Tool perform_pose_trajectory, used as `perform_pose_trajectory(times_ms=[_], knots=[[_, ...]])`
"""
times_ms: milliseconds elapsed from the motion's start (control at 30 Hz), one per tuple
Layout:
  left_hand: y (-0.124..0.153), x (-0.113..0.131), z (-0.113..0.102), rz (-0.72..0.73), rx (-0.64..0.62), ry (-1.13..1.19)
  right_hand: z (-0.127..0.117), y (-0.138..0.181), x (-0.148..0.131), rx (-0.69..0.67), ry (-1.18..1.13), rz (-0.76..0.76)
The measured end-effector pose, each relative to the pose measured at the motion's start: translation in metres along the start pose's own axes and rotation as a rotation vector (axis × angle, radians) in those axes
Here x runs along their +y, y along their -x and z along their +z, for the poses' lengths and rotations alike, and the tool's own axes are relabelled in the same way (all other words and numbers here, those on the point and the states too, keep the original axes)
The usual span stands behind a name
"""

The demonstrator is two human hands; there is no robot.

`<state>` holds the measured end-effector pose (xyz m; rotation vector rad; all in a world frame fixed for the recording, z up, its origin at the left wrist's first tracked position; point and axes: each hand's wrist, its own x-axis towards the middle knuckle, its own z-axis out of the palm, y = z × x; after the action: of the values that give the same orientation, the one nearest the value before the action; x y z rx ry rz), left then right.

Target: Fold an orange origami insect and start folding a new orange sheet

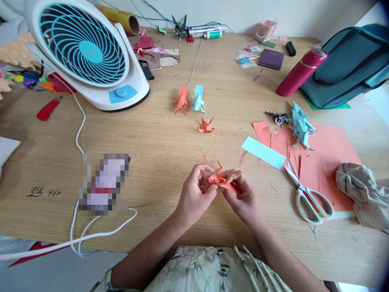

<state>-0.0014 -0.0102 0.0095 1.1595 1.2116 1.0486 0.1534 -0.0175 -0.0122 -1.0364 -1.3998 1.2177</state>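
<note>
Between my two hands, just above the table's near side, is a folded orange origami piece with a thin curled strip sticking up. My left hand pinches its left end between thumb and fingers. On its right part, my right hand is closed, thumb and forefinger pressed to the paper. Beyond my hands stand an orange origami figure and a light blue origami figure with thin bent legs. A smaller orange folded piece lies closer to me.
On the right are white-handled scissors, a light blue paper strip, orange paper sheets, blue origami figures, a grey cloth and a pink bottle. A fan, a blurred phone and a white cable occupy the left.
</note>
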Motion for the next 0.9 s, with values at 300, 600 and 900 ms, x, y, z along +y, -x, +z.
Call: perform_pose_trajectory(times_ms=[300, 600, 900], knots=[[0.002, 0.001, -0.004, 0.18, 0.018, -0.097, -0.002, 0.001, 0.002, 0.084, 0.013, 0.078], [-0.003, 0.003, -0.016, 0.516, 0.065, -0.475, -0.002, 0.0, -0.003, 0.046, -0.107, 0.202], [-0.007, 0.007, -0.016, 0.374, -0.079, -0.324, 0.002, 0.003, 0.002, -0.093, -0.163, 0.247]])
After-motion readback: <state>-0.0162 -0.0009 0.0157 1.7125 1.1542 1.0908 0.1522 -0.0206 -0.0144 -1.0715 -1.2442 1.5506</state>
